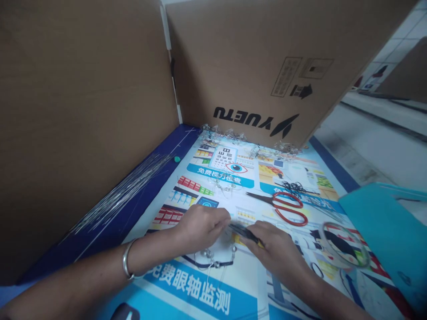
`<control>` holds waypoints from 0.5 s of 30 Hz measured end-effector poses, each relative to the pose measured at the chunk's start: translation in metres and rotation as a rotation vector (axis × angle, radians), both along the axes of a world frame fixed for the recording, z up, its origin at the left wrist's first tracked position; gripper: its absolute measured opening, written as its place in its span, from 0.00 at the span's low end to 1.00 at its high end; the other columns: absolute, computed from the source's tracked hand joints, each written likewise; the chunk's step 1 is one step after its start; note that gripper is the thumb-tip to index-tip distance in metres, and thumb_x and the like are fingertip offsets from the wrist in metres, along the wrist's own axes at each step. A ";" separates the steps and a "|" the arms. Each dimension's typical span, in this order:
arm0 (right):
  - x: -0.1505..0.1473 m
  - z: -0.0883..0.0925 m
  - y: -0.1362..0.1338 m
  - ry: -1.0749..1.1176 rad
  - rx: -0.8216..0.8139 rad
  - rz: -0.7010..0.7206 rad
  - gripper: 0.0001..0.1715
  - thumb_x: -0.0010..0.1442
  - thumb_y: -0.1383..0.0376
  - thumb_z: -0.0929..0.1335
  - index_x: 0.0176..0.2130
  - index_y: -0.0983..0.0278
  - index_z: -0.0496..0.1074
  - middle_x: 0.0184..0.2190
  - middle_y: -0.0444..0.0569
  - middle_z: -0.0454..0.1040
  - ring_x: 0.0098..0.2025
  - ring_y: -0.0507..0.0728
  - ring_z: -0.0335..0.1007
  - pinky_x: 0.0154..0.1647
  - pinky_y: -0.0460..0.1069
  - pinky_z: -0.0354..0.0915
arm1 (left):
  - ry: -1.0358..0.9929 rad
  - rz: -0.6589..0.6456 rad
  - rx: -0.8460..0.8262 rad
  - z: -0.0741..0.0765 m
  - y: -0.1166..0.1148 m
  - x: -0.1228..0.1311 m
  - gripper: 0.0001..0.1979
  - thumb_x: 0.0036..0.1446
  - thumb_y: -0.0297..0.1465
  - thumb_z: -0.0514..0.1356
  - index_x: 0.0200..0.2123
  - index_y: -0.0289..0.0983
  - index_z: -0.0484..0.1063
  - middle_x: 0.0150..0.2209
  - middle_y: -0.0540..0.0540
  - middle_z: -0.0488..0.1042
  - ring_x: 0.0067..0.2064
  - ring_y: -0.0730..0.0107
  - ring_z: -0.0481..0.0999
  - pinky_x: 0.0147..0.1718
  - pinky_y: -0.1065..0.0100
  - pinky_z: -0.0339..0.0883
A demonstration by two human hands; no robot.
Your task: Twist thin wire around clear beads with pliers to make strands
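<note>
My left hand (203,227) is closed in a pinch near the middle of the printed sheet, its fingertips close to the tip of the pliers. My right hand (275,249) grips a pair of pliers (245,233) with dark jaws and a bit of yellow on the handle, pointing left at my left fingertips. Just below the two hands is a thin wire piece with clear beads (215,263); whether it is joined to what my left fingers pinch, I cannot tell. Red-handled scissors (289,209) lie beyond my right hand, blades to the left.
Long thin wires (123,195) lie along the left, near a small green lump (177,159). Clear beaded wire pieces (230,134) line the back by the cardboard wall (240,58). A black tangle (293,187), a clear ring-shaped coil (345,244) and a teal bag (376,213) are right.
</note>
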State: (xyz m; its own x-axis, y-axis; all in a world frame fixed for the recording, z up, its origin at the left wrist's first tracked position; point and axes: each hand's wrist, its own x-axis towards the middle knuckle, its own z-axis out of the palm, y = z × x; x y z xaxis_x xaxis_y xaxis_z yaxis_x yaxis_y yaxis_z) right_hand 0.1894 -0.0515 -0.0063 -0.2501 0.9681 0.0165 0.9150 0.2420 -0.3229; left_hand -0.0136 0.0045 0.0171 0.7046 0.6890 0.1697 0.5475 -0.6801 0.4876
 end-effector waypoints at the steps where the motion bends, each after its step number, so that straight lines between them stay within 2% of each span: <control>1: 0.001 0.000 0.000 -0.006 -0.003 0.000 0.08 0.58 0.62 0.63 0.31 0.61 0.69 0.30 0.47 0.72 0.33 0.56 0.68 0.31 0.48 0.61 | -0.004 -0.001 -0.006 0.000 0.000 0.000 0.12 0.59 0.30 0.49 0.31 0.36 0.72 0.26 0.49 0.74 0.26 0.73 0.72 0.24 0.74 0.58; 5: 0.007 -0.001 -0.001 -0.030 0.062 0.013 0.09 0.58 0.61 0.63 0.31 0.61 0.70 0.29 0.47 0.72 0.33 0.56 0.67 0.31 0.47 0.59 | 0.000 0.011 -0.037 0.004 0.001 -0.005 0.11 0.60 0.33 0.49 0.35 0.38 0.71 0.30 0.50 0.75 0.30 0.72 0.73 0.27 0.73 0.60; 10: 0.016 -0.001 0.000 -0.217 0.350 0.079 0.07 0.57 0.66 0.63 0.30 0.63 0.70 0.25 0.47 0.69 0.30 0.56 0.64 0.31 0.48 0.55 | 0.146 0.118 -0.048 0.011 0.004 -0.017 0.11 0.59 0.34 0.49 0.33 0.38 0.69 0.31 0.49 0.73 0.32 0.70 0.71 0.28 0.72 0.59; 15: 0.016 0.004 0.000 -0.397 0.526 0.170 0.10 0.56 0.74 0.61 0.33 0.65 0.71 0.24 0.49 0.67 0.29 0.57 0.60 0.32 0.50 0.52 | 0.265 0.140 0.024 0.002 0.004 -0.018 0.10 0.57 0.37 0.52 0.35 0.38 0.68 0.35 0.46 0.71 0.36 0.65 0.70 0.32 0.67 0.61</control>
State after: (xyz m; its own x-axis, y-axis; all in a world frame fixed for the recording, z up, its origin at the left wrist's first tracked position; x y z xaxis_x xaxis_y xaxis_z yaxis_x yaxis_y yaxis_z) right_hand 0.2057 -0.0512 -0.0028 -0.4823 0.8031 0.3498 0.8753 0.4255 0.2300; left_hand -0.0318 0.0081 0.0192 0.6253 0.7803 0.0098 0.7427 -0.5989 0.2996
